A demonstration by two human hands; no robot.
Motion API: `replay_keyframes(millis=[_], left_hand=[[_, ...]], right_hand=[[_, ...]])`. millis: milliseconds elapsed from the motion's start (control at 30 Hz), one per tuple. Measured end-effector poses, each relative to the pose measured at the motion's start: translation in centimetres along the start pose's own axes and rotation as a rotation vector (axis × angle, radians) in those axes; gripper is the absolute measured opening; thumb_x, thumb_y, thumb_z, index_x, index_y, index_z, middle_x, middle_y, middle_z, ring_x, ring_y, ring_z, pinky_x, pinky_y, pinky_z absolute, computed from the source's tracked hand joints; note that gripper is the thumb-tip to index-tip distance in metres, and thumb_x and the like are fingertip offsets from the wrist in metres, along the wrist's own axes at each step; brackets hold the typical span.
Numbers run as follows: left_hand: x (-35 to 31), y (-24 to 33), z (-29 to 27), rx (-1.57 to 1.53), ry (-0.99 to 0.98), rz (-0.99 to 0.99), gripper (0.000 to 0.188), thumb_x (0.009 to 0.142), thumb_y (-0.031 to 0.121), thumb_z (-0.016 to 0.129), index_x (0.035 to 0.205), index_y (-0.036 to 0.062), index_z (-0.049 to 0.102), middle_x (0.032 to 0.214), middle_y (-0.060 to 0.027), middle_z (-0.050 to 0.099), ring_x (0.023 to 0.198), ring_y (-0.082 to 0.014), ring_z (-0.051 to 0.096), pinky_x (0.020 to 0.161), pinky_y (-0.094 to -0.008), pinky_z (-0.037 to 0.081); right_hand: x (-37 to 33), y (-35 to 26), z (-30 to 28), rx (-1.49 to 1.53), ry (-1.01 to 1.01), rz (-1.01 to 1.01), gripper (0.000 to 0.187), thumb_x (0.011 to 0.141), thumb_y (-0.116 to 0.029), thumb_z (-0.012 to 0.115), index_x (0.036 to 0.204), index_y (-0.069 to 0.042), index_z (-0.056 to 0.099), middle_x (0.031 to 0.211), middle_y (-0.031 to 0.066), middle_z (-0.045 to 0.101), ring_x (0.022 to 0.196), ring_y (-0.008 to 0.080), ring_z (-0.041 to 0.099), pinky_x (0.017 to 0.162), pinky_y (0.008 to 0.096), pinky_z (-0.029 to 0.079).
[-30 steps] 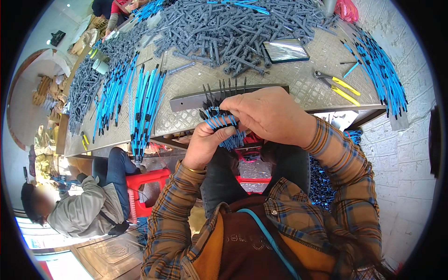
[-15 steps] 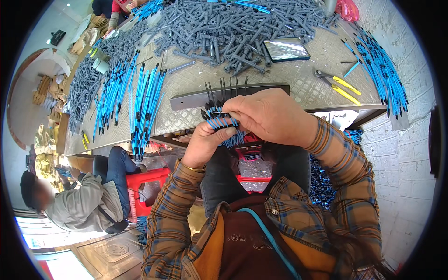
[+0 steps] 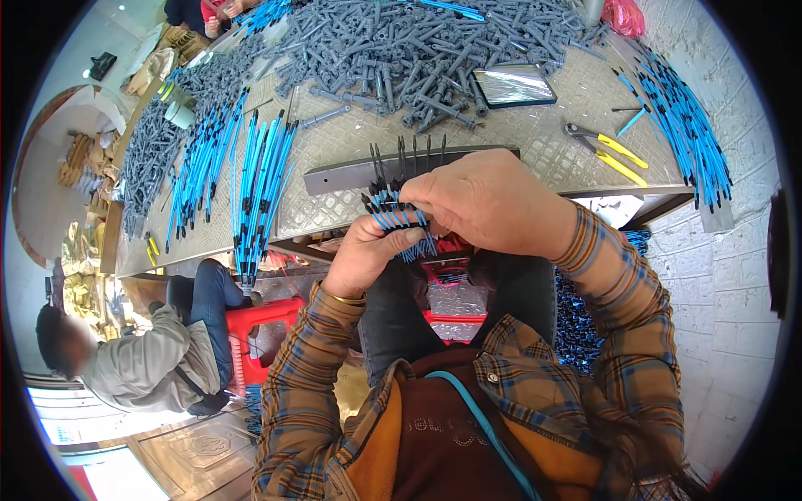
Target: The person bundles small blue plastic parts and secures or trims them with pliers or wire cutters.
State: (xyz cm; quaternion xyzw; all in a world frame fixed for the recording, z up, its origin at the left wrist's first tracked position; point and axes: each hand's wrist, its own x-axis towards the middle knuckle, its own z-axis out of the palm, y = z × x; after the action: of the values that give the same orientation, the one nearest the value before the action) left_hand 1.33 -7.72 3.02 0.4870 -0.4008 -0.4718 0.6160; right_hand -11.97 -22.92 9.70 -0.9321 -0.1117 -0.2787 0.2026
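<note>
A fan of thin blue rods with black ends [image 3: 399, 220] lies across my left hand [image 3: 359, 259], which is closed around them with the thumb on top. My right hand [image 3: 501, 204] is bent over the black ends of the rods, its fingertips pinched together. What those fingertips hold is hidden behind the hand. Several slim black tips [image 3: 402, 154] stick up beyond my hands, in front of a grey metal bar [image 3: 334, 179] on the near table edge. The lower blue ends hang below my left thumb.
A heap of grey plastic plugs [image 3: 409, 50] covers the far table. Blue rods [image 3: 266, 175] lie left, more rods [image 3: 681, 125] right. Yellow-handled pliers [image 3: 614, 154] and a dark-framed flat panel [image 3: 515, 86] lie nearby. A co-worker [image 3: 150, 359] sits at left beside a red stool [image 3: 259, 334].
My right hand and forearm have shifted slightly up and to the right; my left hand keeps its hold. The seated co-worker's hands have drawn back, and the far person's hand has left the table.
</note>
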Motion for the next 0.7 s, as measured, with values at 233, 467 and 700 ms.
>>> replay_keyframes(millis=[233, 467, 700], left_hand=[[0.0, 0.4, 0.1, 0.024, -0.021, 0.004, 0.019, 0.084, 0.001, 0.056, 0.102, -0.0014, 0.061, 0.099, -0.004, 0.062, 0.095, -0.0117, 0.055, 0.087, -0.0262, 0.042], [0.1, 0.6, 0.0, 0.039, -0.045, -0.019, 0.019, 0.084, 0.001, 0.055, 0.103, -0.0008, 0.061, 0.099, -0.0033, 0.062, 0.095, -0.0106, 0.054, 0.086, -0.0252, 0.042], [0.0, 0.3, -0.3, 0.045, -0.038, -0.037, 0.02, 0.085, 0.001, 0.055, 0.103, 0.0001, 0.061, 0.1, -0.0026, 0.062, 0.095, -0.0101, 0.054, 0.085, -0.0249, 0.042]], right_hand=[[0.2, -0.2, 0.2, -0.06, 0.06, -0.036, 0.022, 0.073, -0.008, 0.062, 0.093, -0.008, 0.055, 0.066, 0.007, 0.057, 0.059, 0.0267, 0.058, 0.052, 0.0358, 0.045], [0.2, -0.1, 0.4, 0.033, 0.017, 0.031, 0.021, 0.072, -0.008, 0.062, 0.091, -0.008, 0.054, 0.066, 0.0071, 0.057, 0.059, 0.0261, 0.057, 0.051, 0.0354, 0.045], [0.6, -0.4, -0.1, -0.082, 0.023, -0.066, 0.02, 0.073, -0.009, 0.061, 0.092, -0.008, 0.054, 0.066, 0.0074, 0.056, 0.059, 0.0264, 0.057, 0.052, 0.0355, 0.045]])
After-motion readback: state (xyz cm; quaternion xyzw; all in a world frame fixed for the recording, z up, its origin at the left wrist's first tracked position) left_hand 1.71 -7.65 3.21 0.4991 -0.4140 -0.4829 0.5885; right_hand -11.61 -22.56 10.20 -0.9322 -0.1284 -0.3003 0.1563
